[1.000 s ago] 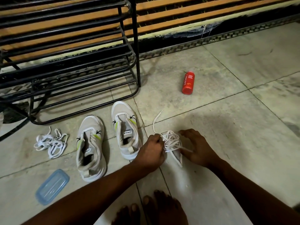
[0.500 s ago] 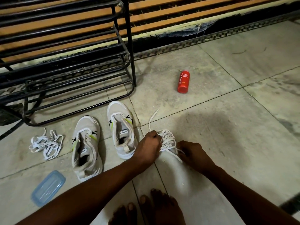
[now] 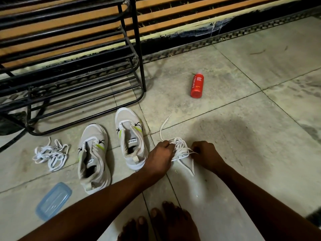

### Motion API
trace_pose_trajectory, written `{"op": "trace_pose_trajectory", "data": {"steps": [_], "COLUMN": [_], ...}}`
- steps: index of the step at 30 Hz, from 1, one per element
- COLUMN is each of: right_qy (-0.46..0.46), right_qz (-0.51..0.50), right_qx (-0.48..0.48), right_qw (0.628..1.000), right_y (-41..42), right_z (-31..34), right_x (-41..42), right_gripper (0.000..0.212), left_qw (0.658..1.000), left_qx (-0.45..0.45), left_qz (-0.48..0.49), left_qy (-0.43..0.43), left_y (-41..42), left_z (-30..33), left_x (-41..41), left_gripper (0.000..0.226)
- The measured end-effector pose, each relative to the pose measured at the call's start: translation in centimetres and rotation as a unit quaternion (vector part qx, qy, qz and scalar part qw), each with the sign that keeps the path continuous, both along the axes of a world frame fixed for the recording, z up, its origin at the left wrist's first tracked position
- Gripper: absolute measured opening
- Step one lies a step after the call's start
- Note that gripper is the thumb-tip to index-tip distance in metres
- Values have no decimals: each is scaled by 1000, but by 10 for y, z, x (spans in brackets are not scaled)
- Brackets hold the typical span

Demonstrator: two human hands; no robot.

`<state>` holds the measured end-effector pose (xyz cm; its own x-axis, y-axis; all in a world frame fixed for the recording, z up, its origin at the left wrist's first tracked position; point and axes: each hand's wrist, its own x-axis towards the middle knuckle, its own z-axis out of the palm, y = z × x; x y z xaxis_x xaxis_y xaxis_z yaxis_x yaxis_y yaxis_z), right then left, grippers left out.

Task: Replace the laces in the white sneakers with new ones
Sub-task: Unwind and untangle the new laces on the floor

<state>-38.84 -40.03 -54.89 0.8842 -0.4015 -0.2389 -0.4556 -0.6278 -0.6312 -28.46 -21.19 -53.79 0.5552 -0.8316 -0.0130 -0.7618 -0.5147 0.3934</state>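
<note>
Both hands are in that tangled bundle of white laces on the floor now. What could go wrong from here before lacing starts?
1. Left hand and right hand grip the bundle of laces from opposite sides; pulling apart may tighten a knot.
2. Another lace pile lies left of the sneakers; both are white, so the sets could get mixed.

Bare floor (image 3: 243, 136) lay open toward two o'clock; sneakers (image 3: 128, 136) blocked nine o'clock, a red bottle (image 3: 196, 86) stood at twelve.
</note>
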Motion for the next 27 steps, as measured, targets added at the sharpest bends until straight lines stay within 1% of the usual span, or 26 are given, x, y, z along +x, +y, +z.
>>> {"op": "trace_pose_trajectory", "data": {"steps": [2,3,6,9,13,15,17,18,19,20,21,23,24,25,26,27], "right_qy": [-11,-20,-62,-92,-130,-141,-167,-185,-203,-216,-219,-201,-183,-156,-115,-70], "right_qz": [-33,-45,-68,-112,-189,-217,-238,-244,-244,-236,-215,-125,-59,14,87,149], "right_qx": [67,117,280,412,544,585,588,576,553,509,441,231,119,24,-53,-117], "right_qw": [997,992,956,900,807,769,755,758,770,799,843,944,974,987,988,979], "right_y": [-5,-6,-4,2,15,21,26,28,30,30,30,28,26,26,26,28], "right_z": [8,13,30,40,39,36,33,32,31,28,24,17,15,14,14,15], "right_x": [-5,-7,-5,3,16,22,27,29,30,30,30,29,29,28,28,28], "right_gripper": [18,17,20,20,18,12,13,12,10,10,11,12,10,6,6,12], "left_qw": [1000,1000,999,999,998,998,999,998,998,997,997,995,994,994,994,994], "left_qx": [8,10,23,20,15,4,-24,-40,-53,-64,-76,-97,-102,-99,-88,-72], "left_qz": [-9,-14,-30,-45,-55,-49,-35,-27,-24,-25,-28,-34,-35,-42,-57,-80], "left_qy": [-3,-4,-9,-16,-26,-27,-27,-28,-25,-19,-13,1,6,5,-5,-19], "left_y": [0,1,0,-1,3,7,12,15,17,19,22,25,26,28,29,29], "left_z": [0,-1,-1,1,1,0,1,1,2,3,5,6,6,5,4,2], "left_x": [1,0,1,1,1,0,1,1,2,2,1,-2,-4,-5,-6,-7], "left_gripper": [7,7,12,16,16,14,13,16,21,26,29,34,37,41,47,52]}}
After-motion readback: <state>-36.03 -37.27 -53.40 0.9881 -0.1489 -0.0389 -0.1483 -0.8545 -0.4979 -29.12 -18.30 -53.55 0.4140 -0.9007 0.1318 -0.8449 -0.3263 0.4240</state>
